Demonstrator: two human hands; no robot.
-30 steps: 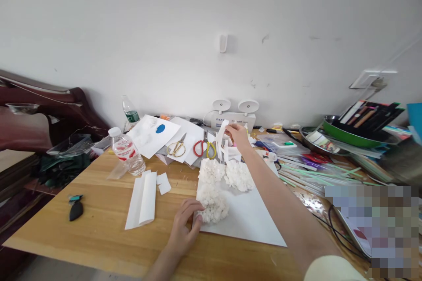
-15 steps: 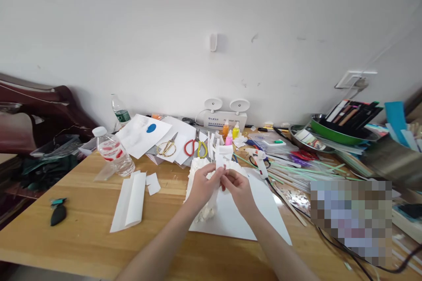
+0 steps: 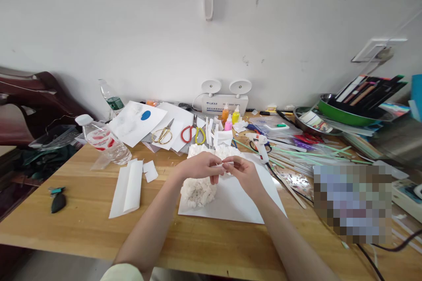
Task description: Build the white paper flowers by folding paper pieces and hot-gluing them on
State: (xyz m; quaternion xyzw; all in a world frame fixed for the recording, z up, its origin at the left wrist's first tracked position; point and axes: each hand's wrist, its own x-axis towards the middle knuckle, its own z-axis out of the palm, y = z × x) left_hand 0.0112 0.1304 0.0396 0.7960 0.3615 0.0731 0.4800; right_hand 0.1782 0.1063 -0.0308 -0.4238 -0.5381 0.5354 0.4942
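Over the white sheet [image 3: 244, 204], my left hand [image 3: 201, 167] and my right hand [image 3: 243, 174] meet fingertip to fingertip. Both are closed in a pinch on a small piece of white paper [image 3: 218, 166], mostly covered by the fingers. Below and behind my left hand lies crumpled, ruffled white paper [image 3: 199, 192], with more of it [image 3: 227, 153] beyond the hands. Folded white strips [image 3: 221, 138] stand just behind that.
Left are a folded paper [image 3: 127, 189], paper squares [image 3: 150, 171], a water bottle [image 3: 107, 142] and a black key fob [image 3: 58, 202]. Scissors [image 3: 164, 134] and red-and-yellow-handled scissors [image 3: 194, 134] lie behind. A glue gun [image 3: 262, 147], its cord and many sticks crowd the right.
My left hand has turned so its back faces up, over the fingertips. The upright paper strip seen before is now mostly hidden between the fingers. The camera view has tilted down.
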